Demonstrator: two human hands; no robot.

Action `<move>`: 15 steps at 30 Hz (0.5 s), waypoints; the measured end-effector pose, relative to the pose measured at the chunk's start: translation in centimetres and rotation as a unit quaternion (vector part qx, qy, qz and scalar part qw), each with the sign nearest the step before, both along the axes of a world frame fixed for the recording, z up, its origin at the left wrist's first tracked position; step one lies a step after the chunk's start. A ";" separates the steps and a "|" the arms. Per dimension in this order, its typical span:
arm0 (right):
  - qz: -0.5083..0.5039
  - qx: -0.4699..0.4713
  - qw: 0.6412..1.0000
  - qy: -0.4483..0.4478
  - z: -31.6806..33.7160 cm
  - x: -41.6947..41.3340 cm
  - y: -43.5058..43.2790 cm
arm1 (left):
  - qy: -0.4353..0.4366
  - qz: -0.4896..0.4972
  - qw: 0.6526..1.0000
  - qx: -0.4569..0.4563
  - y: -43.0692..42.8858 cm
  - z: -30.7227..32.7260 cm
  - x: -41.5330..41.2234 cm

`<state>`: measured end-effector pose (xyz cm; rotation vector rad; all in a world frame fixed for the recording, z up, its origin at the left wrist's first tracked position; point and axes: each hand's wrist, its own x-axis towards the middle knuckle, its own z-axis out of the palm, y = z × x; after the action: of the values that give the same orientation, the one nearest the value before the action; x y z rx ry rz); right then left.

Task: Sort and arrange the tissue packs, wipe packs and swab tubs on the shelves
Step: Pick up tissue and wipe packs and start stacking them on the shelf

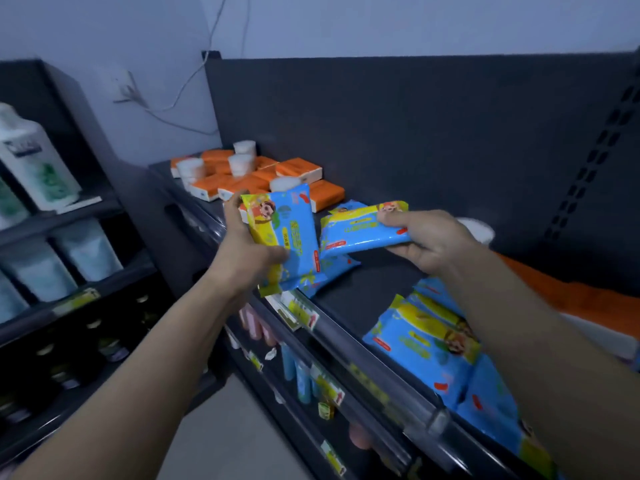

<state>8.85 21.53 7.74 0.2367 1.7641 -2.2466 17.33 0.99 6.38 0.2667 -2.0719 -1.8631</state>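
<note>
My left hand [242, 251] grips a blue and yellow soft plastic wipe pack [287, 237], with my fingers curled round its side. It stands almost upright over the front edge of the dark grey metal shelf [381, 282]. My right hand [429, 240] pinches a second blue and yellow wipe pack [363, 226] by one end, thumb on top. This one lies flat in the air above the middle of the shelf. The two packs almost touch. At the far left end of the shelf sit orange paper tissue packs [298, 169], with round white swab tubs [240, 164] on and among them. At the near right end of the shelf lies a heap of blue wipe packs [426, 344].
</note>
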 end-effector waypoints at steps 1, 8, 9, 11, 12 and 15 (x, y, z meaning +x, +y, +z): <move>0.014 -0.001 1.000 -0.011 0.0 -0.9 -0.5 | 0.001 -0.009 1.000 -0.008 -0.6 0.0 -0.9; -0.017 0.036 0.999 0.011 -0.4 -5.9 -3.1 | -0.008 -0.042 0.999 0.003 -3.9 -0.1 -7.6; -0.035 0.039 0.998 0.018 -0.3 -6.3 -3.2 | -0.003 -0.047 0.999 0.001 -4.2 -0.1 -8.8; -0.068 0.050 0.996 0.030 -0.1 -7.0 -3.4 | 0.000 -0.060 0.998 -0.009 -4.9 -0.2 -11.2; -0.090 0.056 0.994 0.034 0.0 -7.2 -3.5 | -0.001 -0.070 0.998 -0.009 -5.3 -0.2 -12.4; -0.177 0.066 0.981 0.033 0.1 -7.9 -3.7 | -0.003 -0.116 0.993 0.006 -6.6 0.0 -15.7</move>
<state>0.91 17.83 7.88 0.5495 2.0449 -2.3959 1.66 -5.63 6.39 0.0345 -2.1768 -2.0071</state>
